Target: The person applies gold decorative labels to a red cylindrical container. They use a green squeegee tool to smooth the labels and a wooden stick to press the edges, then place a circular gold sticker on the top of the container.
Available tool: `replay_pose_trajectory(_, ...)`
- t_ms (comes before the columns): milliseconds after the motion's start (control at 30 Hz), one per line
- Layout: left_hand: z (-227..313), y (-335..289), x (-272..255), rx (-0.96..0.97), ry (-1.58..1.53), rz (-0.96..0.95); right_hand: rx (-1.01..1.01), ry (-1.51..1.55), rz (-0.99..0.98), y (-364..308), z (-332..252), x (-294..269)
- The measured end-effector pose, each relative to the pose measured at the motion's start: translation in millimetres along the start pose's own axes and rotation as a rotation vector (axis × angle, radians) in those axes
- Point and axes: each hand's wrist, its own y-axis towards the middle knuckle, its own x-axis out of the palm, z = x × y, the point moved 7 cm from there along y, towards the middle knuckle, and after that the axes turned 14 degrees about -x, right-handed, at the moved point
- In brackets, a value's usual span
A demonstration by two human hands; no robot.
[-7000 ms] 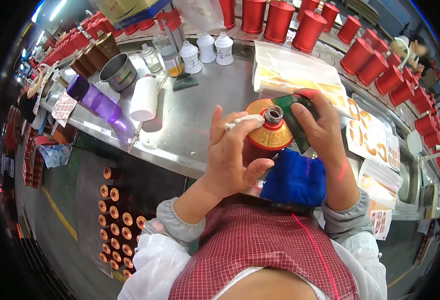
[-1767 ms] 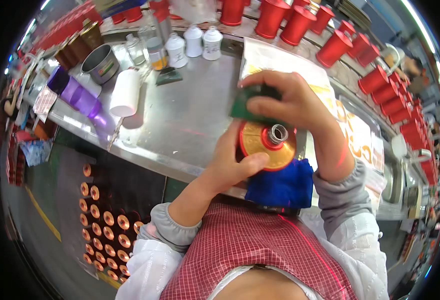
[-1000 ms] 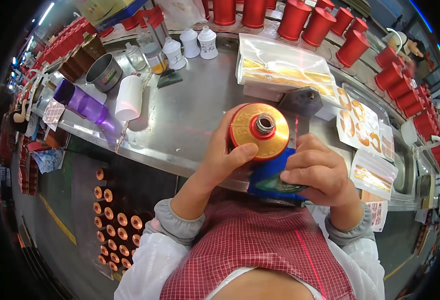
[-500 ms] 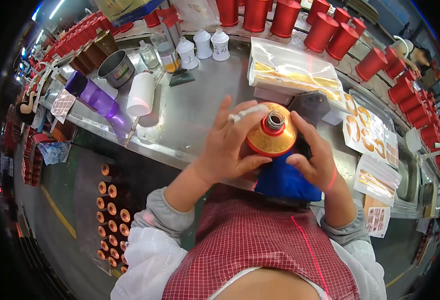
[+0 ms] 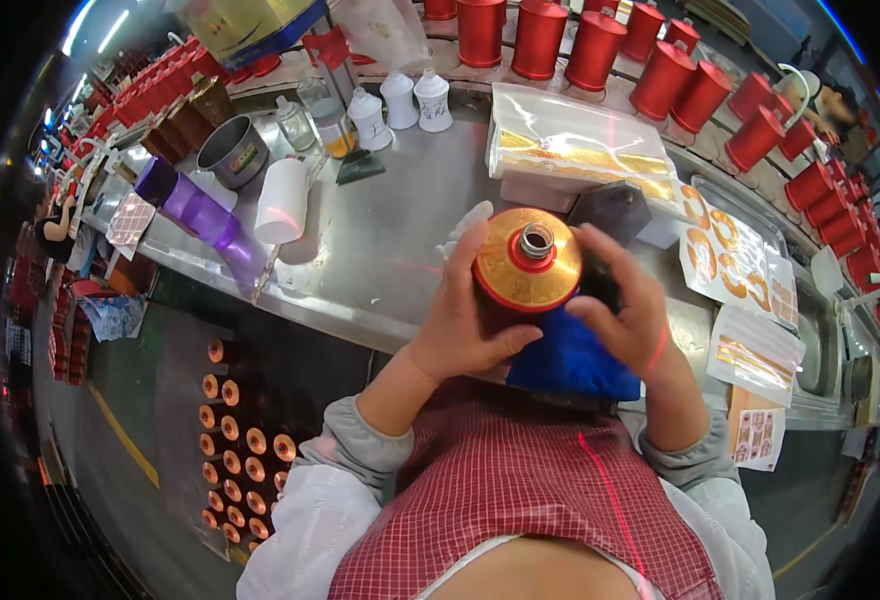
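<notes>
A red bottle with a gold top [image 5: 520,278] and an uncapped threaded neck stands upright before me. My left hand [image 5: 465,310] is wrapped round its left side, thumb in front, with a white wipe [image 5: 465,228] at its fingertips. On the opposite side my right hand [image 5: 632,305] curves about the bottle, fingertips and thumb at its edge. Below and right of the bottle lies a blue cloth [image 5: 575,355], partly hidden by the right hand. The bottle's lower body is out of sight.
Clear bags with gold sheets [image 5: 580,140] lie behind the bottle, beside a dark block [image 5: 612,208]. White bottles [image 5: 433,102], a paper roll [image 5: 282,202] and a purple bottle [image 5: 188,205] stand at left. Red canisters [image 5: 595,50] line the conveyor. Gold-topped bottles [image 5: 231,427] stand lower left.
The bottle has shifted slightly left and tilted upright between my hands. The left fingers and white wipe have slid off the gold top to its left side.
</notes>
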Motion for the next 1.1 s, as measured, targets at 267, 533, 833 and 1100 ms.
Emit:
replay_pose_trajectory(267,-25,10,10,-0.199,-0.188,-0.185,-0.498,-0.086,-0.062,23,-54,-12)
replay_pose_trajectory(533,-27,0,11,-0.181,-0.203,-0.063,-0.558,-0.170,-0.125,38,-61,-23)
replay_pose_trajectory(833,-14,2,8,-0.138,-0.091,0.006,-0.525,-0.162,-0.120,39,-54,-10)
replay_pose_trajectory(1100,-34,-7,21,-0.248,-0.150,0.085,-0.555,-0.144,-0.134,38,-73,5)
